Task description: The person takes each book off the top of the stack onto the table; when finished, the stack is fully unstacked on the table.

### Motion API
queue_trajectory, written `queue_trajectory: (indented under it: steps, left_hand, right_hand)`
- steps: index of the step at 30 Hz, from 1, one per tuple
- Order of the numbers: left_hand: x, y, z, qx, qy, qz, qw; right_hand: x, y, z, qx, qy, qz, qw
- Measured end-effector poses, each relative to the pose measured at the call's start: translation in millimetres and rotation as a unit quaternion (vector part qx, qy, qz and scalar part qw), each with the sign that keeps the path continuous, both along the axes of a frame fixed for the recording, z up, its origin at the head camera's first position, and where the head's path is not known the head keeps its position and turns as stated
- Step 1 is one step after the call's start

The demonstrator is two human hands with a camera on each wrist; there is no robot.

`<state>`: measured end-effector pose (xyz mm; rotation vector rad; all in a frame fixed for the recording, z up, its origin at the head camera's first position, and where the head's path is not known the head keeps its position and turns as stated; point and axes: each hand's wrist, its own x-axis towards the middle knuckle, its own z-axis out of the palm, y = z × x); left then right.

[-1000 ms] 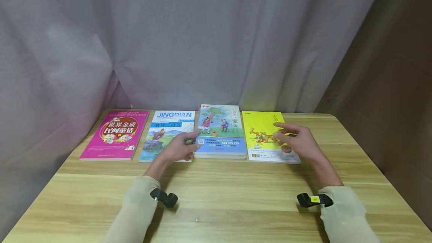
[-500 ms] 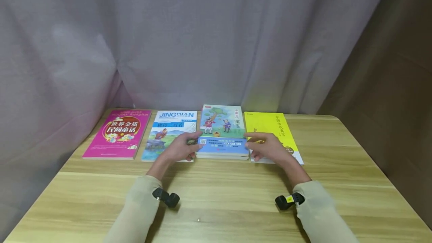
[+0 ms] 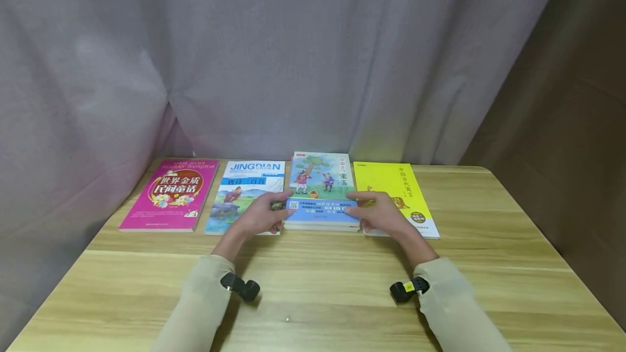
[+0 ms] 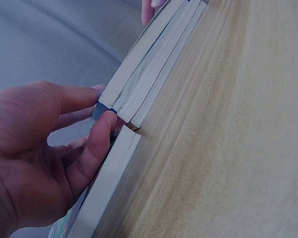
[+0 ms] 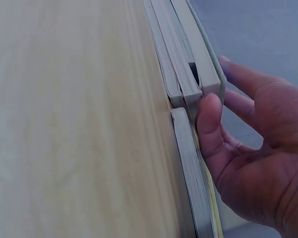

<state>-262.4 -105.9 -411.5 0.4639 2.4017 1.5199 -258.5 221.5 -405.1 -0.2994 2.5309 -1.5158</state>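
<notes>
In the head view, a stack of books stands at the table's far edge, topped by a storybook (image 3: 320, 170) with a green picture cover and a blue lower band. My left hand (image 3: 259, 213) holds its left side, above the blue-and-white poetry book (image 3: 244, 192). On the other side, over the yellow book (image 3: 386, 178), my right hand (image 3: 383, 213) holds the storybook's right side. Both wrist views show thumb and fingers at the corners of the thick top book (image 4: 134, 64), the left thumb (image 4: 100, 134) and right thumb (image 5: 209, 121) at its page edge.
A pink book (image 3: 168, 197) lies at the far left of the wooden table (image 3: 313, 281). Behind the row of books hangs a grey curtain (image 3: 293, 58), with a darker brown one (image 3: 562, 124) at the right.
My right hand has moved left from over the yellow book to the storybook's right side and taken hold there. The left hand has stayed at the storybook's left side.
</notes>
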Motion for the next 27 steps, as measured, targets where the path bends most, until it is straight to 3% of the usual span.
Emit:
queue_trajectory:
  steps: [6,19,27]
  left_hand:
    - [1.8,-0.8,0.8,0.008,0.003,-0.005,1.0000]
    - [3.5,0.8,2.8,0.007,0.000,-0.008,0.9999]
    - [3.0,1.0,1.3,0.004,0.007,-0.005,1.0000]
  right_hand:
    - [-3.3,-3.7,-1.2,0.027,-0.004,-0.011,0.9996]
    - [-0.6,3.2,8.0,0.053,-0.076,-0.040,0.9949]
    - [4.9,14.5,11.2,0.052,-0.074,-0.017,0.9958]
